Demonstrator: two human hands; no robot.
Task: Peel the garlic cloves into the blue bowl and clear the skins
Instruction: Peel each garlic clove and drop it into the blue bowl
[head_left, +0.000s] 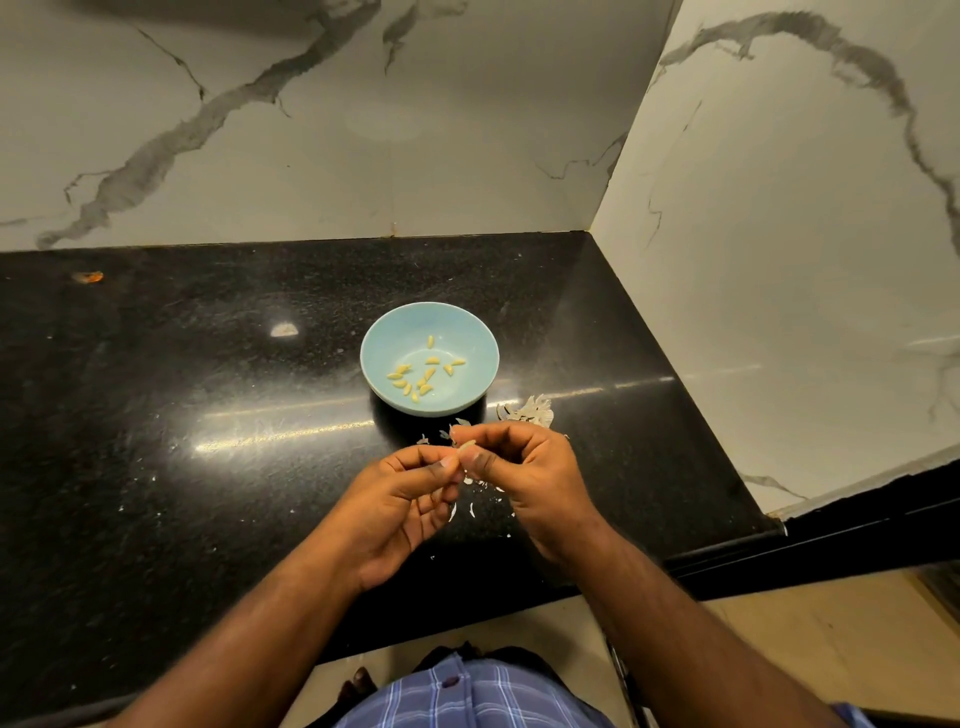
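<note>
A blue bowl (470, 332) stands on the black counter and holds several peeled yellow garlic cloves (422, 375). Just in front of the bowl, both hands meet over the counter. My left hand (400, 512) and my right hand (524, 475) pinch one small garlic clove (464, 447) between their fingertips, with a bit of pale skin showing on it. A heap of papery garlic skins (530, 410) lies to the right of the bowl, behind my right hand. Smaller skin flakes (475, 506) are scattered under the hands.
The black granite counter (208, 415) runs left and ends at a marble wall behind and another on the right. A small orange scrap (89, 277) lies at the far left back. The counter's front edge is close to my body.
</note>
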